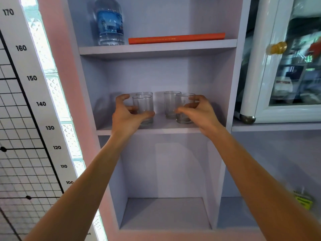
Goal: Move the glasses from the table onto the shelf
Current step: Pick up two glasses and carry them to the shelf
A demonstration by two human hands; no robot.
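1. the left hand [127, 113] curls around the front left glass [143, 108], thumb across its lower front and fingers spread behind its left side; whether the grip is tight or just loosening i cannot tell.
2. the right hand [197, 110] wraps the front right glass [184, 107] the same way, thumb low on the front, fingers over its right side; how firm the hold is i cannot tell.
3. both glasses stand upright on the middle shelf [156, 130], near its front edge.
4. two more glasses, the back left glass [144, 93] and the back right glass [170, 103], stand just behind them.
5. all four look empty.
6. one shelf above the middle shelf stand a water bottle [110, 23] with water in it and a flat orange book [176, 38].
7. the compartment below the middle shelf holds nothing i can see.
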